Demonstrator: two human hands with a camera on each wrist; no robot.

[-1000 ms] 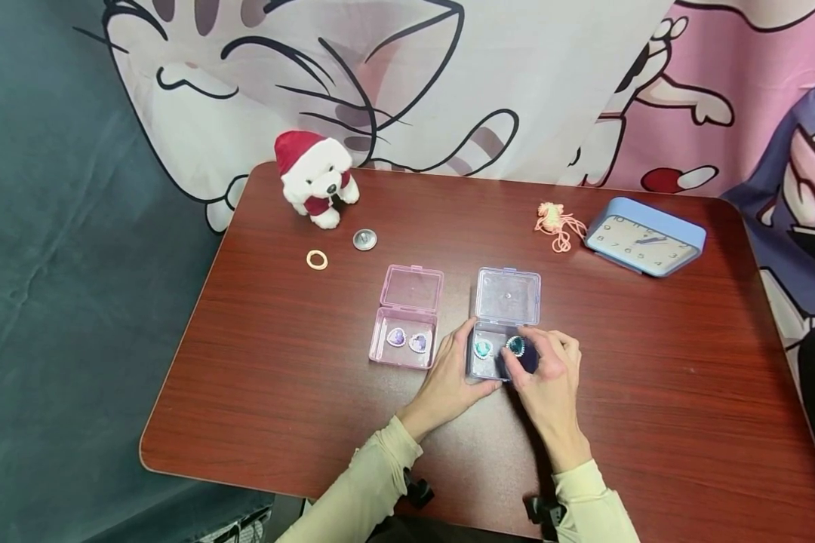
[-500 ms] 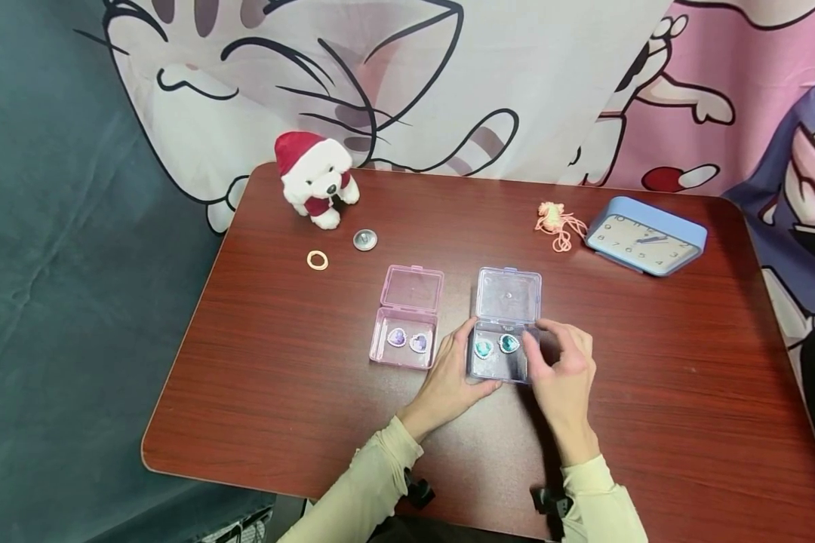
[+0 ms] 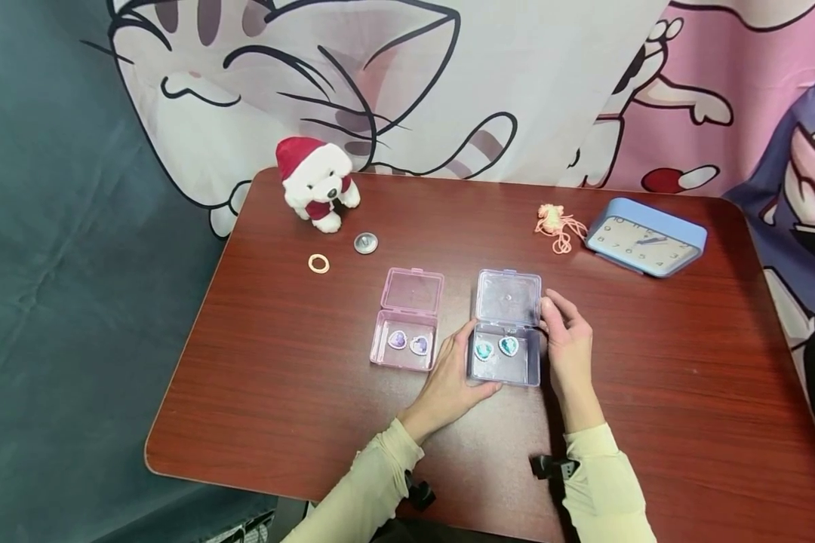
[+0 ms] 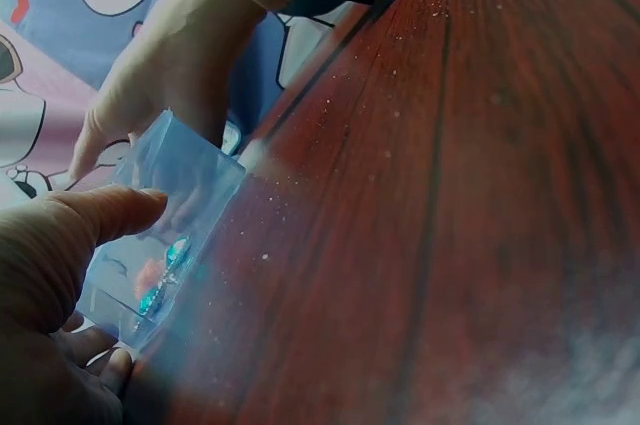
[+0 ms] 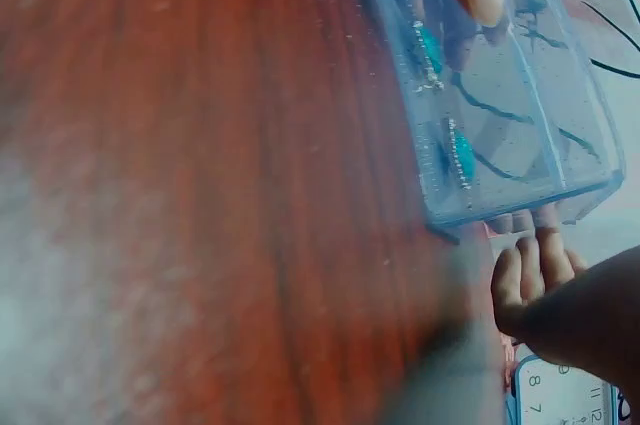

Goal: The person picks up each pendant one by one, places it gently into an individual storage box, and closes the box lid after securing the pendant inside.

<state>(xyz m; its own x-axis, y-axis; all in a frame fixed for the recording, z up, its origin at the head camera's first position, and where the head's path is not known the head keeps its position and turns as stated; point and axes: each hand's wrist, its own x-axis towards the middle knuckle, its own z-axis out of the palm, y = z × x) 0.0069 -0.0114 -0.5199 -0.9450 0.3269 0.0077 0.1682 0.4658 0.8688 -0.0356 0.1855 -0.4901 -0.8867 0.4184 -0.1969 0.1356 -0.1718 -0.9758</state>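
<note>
A clear blue plastic box (image 3: 516,371) stands on the table with its lid (image 3: 505,294) tilted back. Two teal heart-shaped gems with pale beaded rims lie inside, the left gem (image 3: 484,350) and the right gem (image 3: 508,346). My left hand (image 3: 448,375) grips the box at its left side and front corner; in the left wrist view the thumb (image 4: 130,213) lies over the wall. Beside the lid's right edge is my right hand (image 3: 570,351), with nothing visible held in it. In the right wrist view its fingers (image 5: 530,270) reach behind the box; contact is unclear.
A pink box (image 3: 380,354), lid back, holds two purple heart gems (image 3: 397,340). Farther back are a plush dog (image 3: 322,185), a metal disc (image 3: 365,243), a cream ring (image 3: 318,263), a peach corded item (image 3: 553,220) and a blue clock (image 3: 645,237).
My right hand has let go of the right teal gem, which now lies in the blue box, and has moved right and back beside the lid. My left hand has stayed on the box.
</note>
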